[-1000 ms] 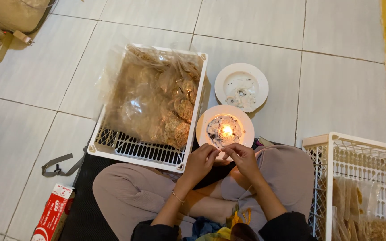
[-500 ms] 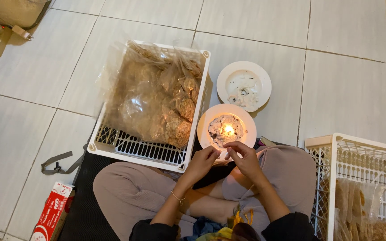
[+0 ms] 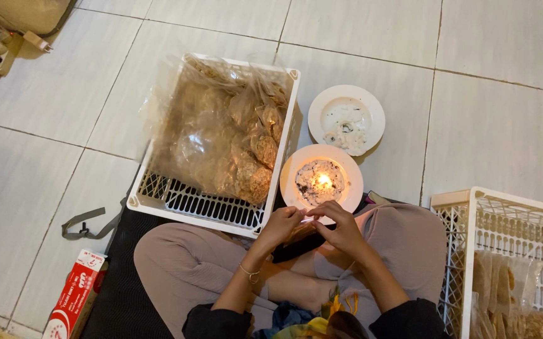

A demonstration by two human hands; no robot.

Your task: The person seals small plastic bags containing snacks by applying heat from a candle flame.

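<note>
place: home floor workspace | evidence: white tiled floor (image 3: pixel 485 119), crates of bagged crackers (image 3: pixel 221 135), candle plate (image 3: pixel 322 181)

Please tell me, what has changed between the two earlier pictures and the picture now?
Very little changed. The left hand and right hand stay together just below the plate with the flame, fingertips meeting on something too small to identify; their grip shifted only slightly. The camera view drifted a little. The white crate of bagged snacks, the second plate and the red box stayed in place.
</note>
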